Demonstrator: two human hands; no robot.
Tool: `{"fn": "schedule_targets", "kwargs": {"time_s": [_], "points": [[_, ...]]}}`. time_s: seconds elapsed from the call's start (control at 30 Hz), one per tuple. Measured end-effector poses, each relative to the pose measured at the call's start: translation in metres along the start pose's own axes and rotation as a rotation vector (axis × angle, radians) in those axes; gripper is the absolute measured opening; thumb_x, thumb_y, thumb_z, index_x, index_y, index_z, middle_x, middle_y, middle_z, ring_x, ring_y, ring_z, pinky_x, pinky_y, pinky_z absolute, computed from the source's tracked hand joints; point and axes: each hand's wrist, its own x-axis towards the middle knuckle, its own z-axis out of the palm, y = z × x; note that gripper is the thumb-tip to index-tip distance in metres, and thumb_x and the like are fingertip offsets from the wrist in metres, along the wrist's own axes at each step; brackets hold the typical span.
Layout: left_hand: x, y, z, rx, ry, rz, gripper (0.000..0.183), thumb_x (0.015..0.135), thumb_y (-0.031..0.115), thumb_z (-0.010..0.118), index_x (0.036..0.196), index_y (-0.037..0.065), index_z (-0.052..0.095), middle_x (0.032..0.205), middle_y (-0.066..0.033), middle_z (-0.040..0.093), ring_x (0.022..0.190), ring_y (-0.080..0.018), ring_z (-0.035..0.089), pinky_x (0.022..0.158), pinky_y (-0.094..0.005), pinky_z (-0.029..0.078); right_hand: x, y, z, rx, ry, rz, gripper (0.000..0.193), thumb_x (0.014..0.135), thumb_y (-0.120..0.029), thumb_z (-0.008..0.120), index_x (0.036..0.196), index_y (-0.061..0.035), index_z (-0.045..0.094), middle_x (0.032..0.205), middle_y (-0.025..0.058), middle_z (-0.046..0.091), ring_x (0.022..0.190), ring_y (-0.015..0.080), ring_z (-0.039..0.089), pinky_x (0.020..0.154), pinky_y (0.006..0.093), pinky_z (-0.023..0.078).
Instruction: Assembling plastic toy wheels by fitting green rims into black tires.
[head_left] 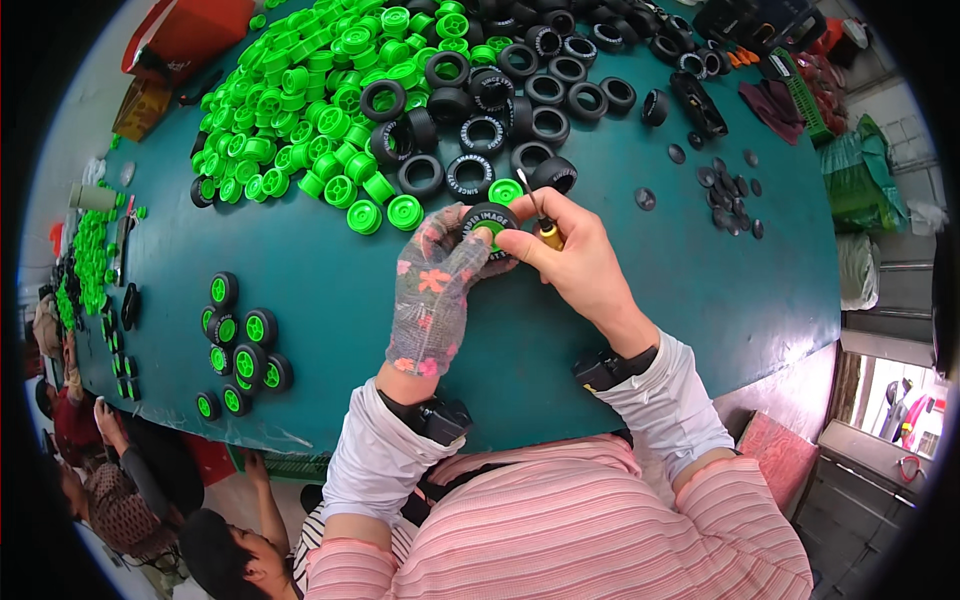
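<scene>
My left hand (pixel 430 295), in a grey glove with a pink flower print, grips a small black rubber tire (pixel 490 213) with a green plastic rim showing in its middle. My bare right hand (pixel 580 255) is closed round a small screwdriver (pixel 549 234) with a yellow handle, its thin shaft pointing up and away. The right thumb presses on the wheel's face beside the left thumb. Part of the wheel is hidden behind the fingers. Just beyond my hands lie loose green rims (pixel 404 212) and black tires (pixel 470 178).
A big heap of green rims (pixel 300 110) covers the far side of the green table (pixel 640 310), with many tires (pixel 567 70) beside it. Tire-fitted wheels (pixel 250 362) lie at left, black discs (pixel 720 190) at right. Other people (pixel 235 555) work along the left.
</scene>
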Motion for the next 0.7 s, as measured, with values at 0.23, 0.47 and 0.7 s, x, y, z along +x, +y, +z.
{"fn": "schedule_targets", "kwargs": {"time_s": [0.23, 0.47, 0.7], "points": [[0.000, 0.006, -0.005, 0.364, -0.062, 0.074, 0.037, 0.091, 0.010, 0.072, 0.124, -0.002, 0.060, 0.113, -0.0095, 0.065, 0.095, -0.0173, 0.065, 0.083, -0.0310, 0.057, -0.003, -0.001, -0.005, 0.039, 0.071, -0.029, 0.019, 0.089, -0.018, 0.074, 0.095, -0.0016, 0.065, 0.077, -0.0017, 0.062, 0.062, 0.0030, 0.054, 0.053, 0.0201, 0.042], [0.003, 0.003, 0.001, 0.030, -0.075, -0.069, 0.037, 0.094, 0.012, 0.068, 0.126, -0.003, 0.057, 0.113, -0.0111, 0.065, 0.096, -0.0209, 0.067, 0.083, -0.0323, 0.058, -0.002, -0.007, -0.001, -0.011, 0.084, -0.102, 0.020, 0.090, -0.017, 0.073, 0.095, 0.0003, 0.065, 0.081, 0.0006, 0.064, 0.065, 0.0058, 0.057, 0.060, 0.0218, 0.046], [0.006, 0.005, -0.006, 0.174, 0.032, -0.055, 0.038, 0.092, 0.011, 0.070, 0.123, -0.004, 0.057, 0.110, -0.0105, 0.064, 0.096, -0.0174, 0.066, 0.080, -0.0313, 0.060, 0.010, 0.005, -0.017, -0.128, 0.128, -0.148, 0.016, 0.097, -0.015, 0.062, 0.101, -0.0012, 0.067, 0.087, 0.0031, 0.070, 0.070, 0.0072, 0.062, 0.063, 0.0234, 0.046]]}}
